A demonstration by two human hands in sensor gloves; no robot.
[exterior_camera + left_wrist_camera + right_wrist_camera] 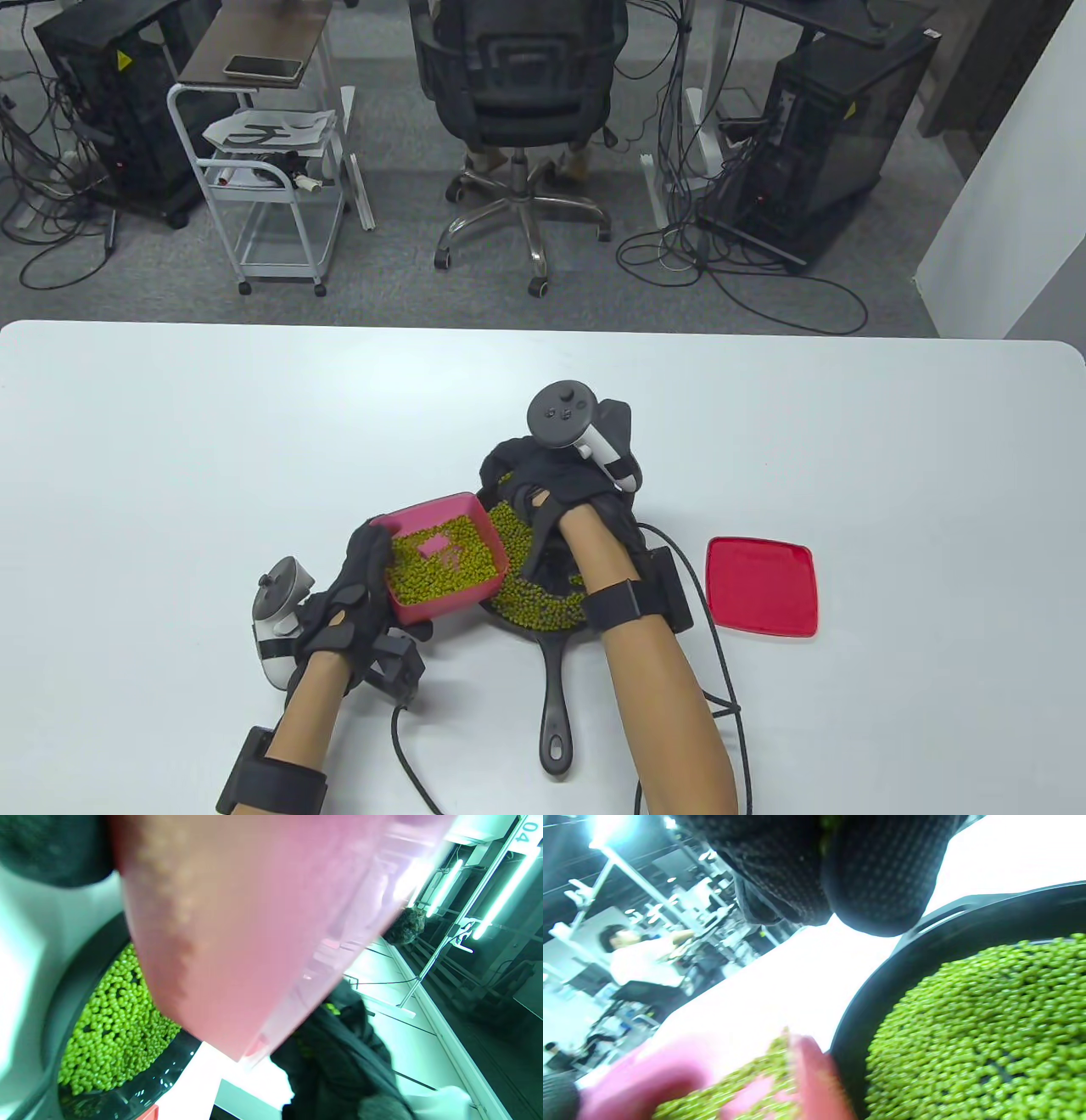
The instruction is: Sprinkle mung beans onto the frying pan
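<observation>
Behind the white table (170,441) stand an office chair (517,93), a white rolling cart (271,195) and two dark computer cases on grey carpet; on the table, near its front edge, lies a black cast-iron frying pan (551,624), its long axis running from the bowl toward the person, the handle (556,705) pointing to the bottom edge of the table view; the bowl already carries a layer of green mung beans (530,598), also seen in the right wrist view (975,1035). Over the left rim of the pan the left hand (348,603) grips a pink plastic container (445,556) by its left wall, fingers closed on it; the container is tilted with its lower corner toward the pan and is itself partly filled with beans. The right hand (556,492) hovers above the far part of the pan, fingers curled downward together; whether they pinch beans I cannot tell. A red square lid (762,586) lies flat just right of the pan, apart from it.
</observation>
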